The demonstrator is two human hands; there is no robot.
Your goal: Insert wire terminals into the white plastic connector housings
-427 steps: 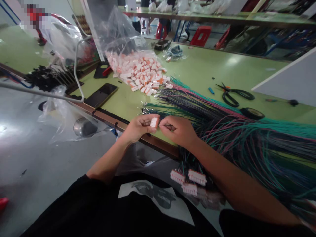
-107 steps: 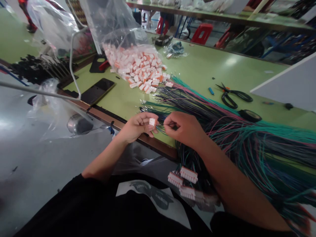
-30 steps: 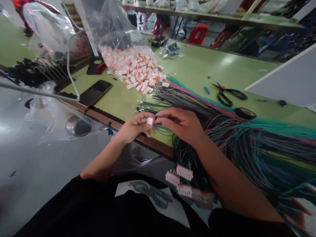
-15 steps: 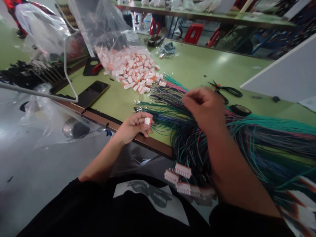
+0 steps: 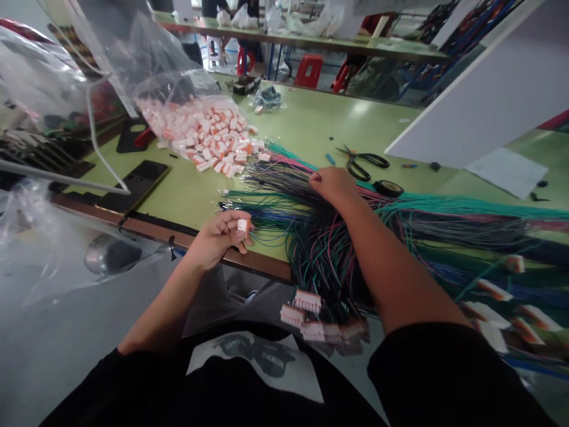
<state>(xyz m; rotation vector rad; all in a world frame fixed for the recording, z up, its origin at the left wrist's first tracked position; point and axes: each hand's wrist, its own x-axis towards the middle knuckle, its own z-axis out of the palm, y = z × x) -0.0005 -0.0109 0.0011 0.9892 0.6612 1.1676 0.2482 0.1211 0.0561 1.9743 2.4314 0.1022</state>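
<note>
A small white and orange connector housing (image 5: 243,225) is pinched in my left hand (image 5: 217,237), close to the table's front edge. Blue and green wires (image 5: 275,216) lie just beyond those fingers. My right hand (image 5: 335,187) is closed, low over the bundles of dark and pink wires (image 5: 284,178); its fingertips are partly hidden, and whatever they grip is too small to tell. A large heap of loose connector housings (image 5: 217,133) spills from a clear plastic bag (image 5: 169,77). Wired connectors (image 5: 308,300) hang below the table edge in front of me.
Black-handled scissors (image 5: 367,163) and a roll of black tape (image 5: 388,188) lie beyond my right hand. At left are a phone (image 5: 136,184) and a white wire frame (image 5: 95,127). A white panel (image 5: 480,101) rises at right. More wired connectors (image 5: 489,314) lie at lower right.
The camera has turned right, so the scene sits further left. My right hand has come down closer to the wires. My left hand keeps its hold on the connector housing.
</note>
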